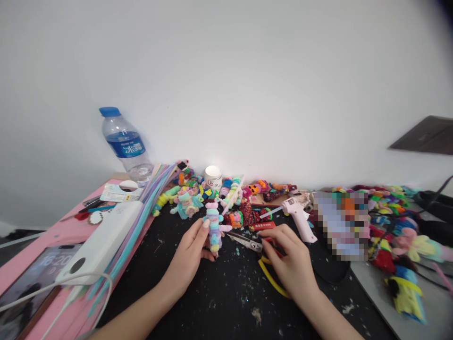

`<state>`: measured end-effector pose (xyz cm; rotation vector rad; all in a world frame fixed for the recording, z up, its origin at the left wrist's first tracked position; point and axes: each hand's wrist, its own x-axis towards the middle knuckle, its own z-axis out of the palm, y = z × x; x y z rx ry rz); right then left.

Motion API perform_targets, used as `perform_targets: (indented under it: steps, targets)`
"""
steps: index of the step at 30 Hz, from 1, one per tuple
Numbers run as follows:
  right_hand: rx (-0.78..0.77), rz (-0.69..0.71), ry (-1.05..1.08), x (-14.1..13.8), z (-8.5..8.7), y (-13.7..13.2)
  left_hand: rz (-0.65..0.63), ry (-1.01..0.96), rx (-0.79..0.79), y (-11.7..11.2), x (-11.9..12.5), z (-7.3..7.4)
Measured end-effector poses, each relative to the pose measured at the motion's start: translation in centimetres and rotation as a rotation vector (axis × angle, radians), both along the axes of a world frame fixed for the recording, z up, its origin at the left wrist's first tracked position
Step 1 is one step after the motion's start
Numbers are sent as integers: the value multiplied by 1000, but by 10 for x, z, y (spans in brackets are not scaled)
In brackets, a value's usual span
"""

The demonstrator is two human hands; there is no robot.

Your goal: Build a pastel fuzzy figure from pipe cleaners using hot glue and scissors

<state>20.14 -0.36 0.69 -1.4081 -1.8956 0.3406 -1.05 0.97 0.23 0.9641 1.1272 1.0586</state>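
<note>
My left hand (193, 241) is closed on a small pastel fuzzy pipe-cleaner figure (214, 226), held upright between thumb and fingers. It has pink, blue, purple and yellow bands. My right hand (292, 257) is closed around the handle area of a pair of scissors (250, 243) with a yellow handle. The silver blades point left, towards the figure. My palm hides part of the handles. Just behind my right fingers lies a red packet (264, 226). A pink glue gun (300, 219) with a glue stick rests beyond that hand.
Several fuzzy figures (189, 203) and a paper cup (213, 178) line the wall. At left are a water bottle (125, 144), pipe cleaners (141, 222), a white power strip (101, 243) and a phone (42, 274). More colourful figures (406, 288) lie right. Scraps dot the black mat (212, 302).
</note>
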Motion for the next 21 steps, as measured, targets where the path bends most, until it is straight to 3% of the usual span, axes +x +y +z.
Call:
perform_targets:
  steps: [6, 9, 14, 21]
  targets:
    - [229, -425, -245, 39, 2, 21, 7, 35, 15, 0, -1, -1]
    - [191, -563, -414, 61, -7, 32, 21, 20, 27, -1, -1, -1]
    - [78, -553, -435, 83, -20, 39, -29, -61, 41, -2, 1, -1]
    - [-86, -645, -418, 77, -16, 38, -142, -3, 67, -1, 3, 0]
